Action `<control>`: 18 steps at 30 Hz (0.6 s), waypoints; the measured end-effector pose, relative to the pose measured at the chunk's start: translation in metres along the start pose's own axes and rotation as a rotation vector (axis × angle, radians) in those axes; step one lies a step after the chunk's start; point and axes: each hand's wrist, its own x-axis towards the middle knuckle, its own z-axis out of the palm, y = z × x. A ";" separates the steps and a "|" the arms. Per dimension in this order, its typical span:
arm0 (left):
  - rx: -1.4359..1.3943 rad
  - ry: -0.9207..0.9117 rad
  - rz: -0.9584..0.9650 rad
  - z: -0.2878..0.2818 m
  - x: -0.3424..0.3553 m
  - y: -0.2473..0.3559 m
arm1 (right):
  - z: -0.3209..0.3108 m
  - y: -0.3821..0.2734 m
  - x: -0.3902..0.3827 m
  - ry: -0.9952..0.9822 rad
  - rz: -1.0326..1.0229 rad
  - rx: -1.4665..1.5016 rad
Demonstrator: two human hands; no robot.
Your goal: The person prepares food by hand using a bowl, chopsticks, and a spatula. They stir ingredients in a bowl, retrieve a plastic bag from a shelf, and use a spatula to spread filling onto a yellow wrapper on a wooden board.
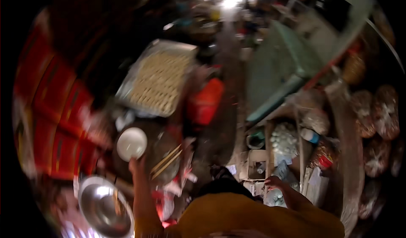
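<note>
At the left, my left hand (135, 165) grips the rim of a white bowl (131, 141), its fingers closed on the edge. The bowl is over a dark round surface (154, 132), and its inside shows no contents that I can make out. Beside it lie two pale chopsticks (166, 161). To the right, my right hand (277, 184) hangs over a divided wooden box, fingers slightly bent and apart, with nothing visible in them. Under that hand is a clear bag (277, 198) with pale round things. The picture is smeared by motion.
A metal tray (120, 93) carries rows of pale dough-like pieces. A large steel basin (91, 210) stands at lower left, near red crates (55, 94). A red bag (206, 100) is beyond the chopsticks. A green lid or panel (275, 69) leans at right; filled bags (375, 157) line the far right.
</note>
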 end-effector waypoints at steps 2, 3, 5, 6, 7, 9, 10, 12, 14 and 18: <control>-0.086 -0.012 0.056 -0.024 0.038 0.029 | -0.029 0.000 0.056 -0.214 0.971 0.823; 0.105 -0.011 0.094 -0.027 0.047 0.021 | -0.038 0.012 0.058 -0.132 0.984 0.823; 1.280 -0.050 0.472 -0.038 0.040 0.018 | -0.091 0.040 0.082 -0.070 1.072 0.957; 1.400 -0.064 0.502 -0.030 0.037 0.005 | -0.096 0.062 0.073 -0.058 1.097 0.966; 1.348 0.072 0.426 -0.023 0.032 -0.005 | -0.100 0.088 0.072 0.059 1.010 0.903; 0.376 0.420 0.057 0.013 0.016 -0.028 | -0.107 0.146 0.067 0.281 0.812 0.803; 0.188 0.559 0.035 0.026 -0.003 -0.025 | -0.161 0.167 0.090 0.228 0.883 0.779; 0.175 0.335 0.258 0.004 -0.029 -0.038 | -0.213 0.223 0.119 0.233 0.862 0.781; 0.322 0.423 0.207 0.055 -0.044 -0.079 | -0.249 0.282 0.142 0.154 0.831 0.584; 0.493 0.447 0.006 0.175 -0.041 -0.160 | -0.296 0.394 0.205 0.380 0.610 0.460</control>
